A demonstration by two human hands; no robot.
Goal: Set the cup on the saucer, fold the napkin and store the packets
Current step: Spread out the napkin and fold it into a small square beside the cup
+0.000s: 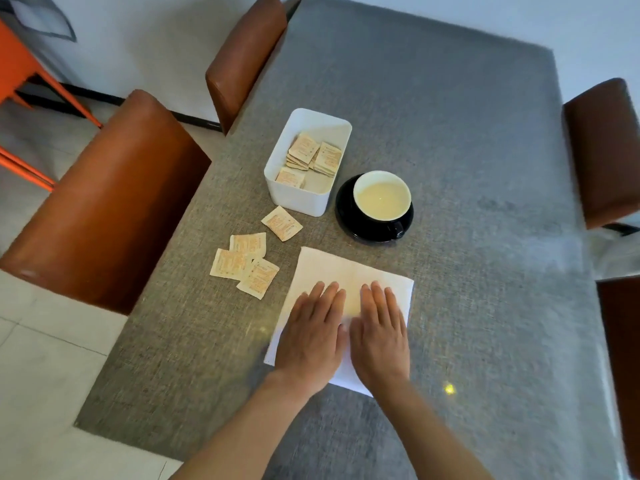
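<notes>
A white napkin point(341, 271) lies flat on the grey table. My left hand point(311, 334) and my right hand point(379, 334) press palm-down on its near half, side by side, fingers spread. Beyond it a black cup point(382, 202) with a pale inside stands on a black saucer point(344, 211). To the left of the saucer a white box point(298, 199) holds several tan packets point(313, 155). Several more packets lie loose on the table: one point(281, 223) just in front of the box, and a cluster point(244, 263) left of the napkin.
Brown leather chairs stand along the table's left side point(114, 199) and far left point(246, 53), with two more at the right edge point(604, 147). The grey cloth tabletop point(467, 168) stretches away behind the cup. An orange frame point(20, 74) stands on the floor at far left.
</notes>
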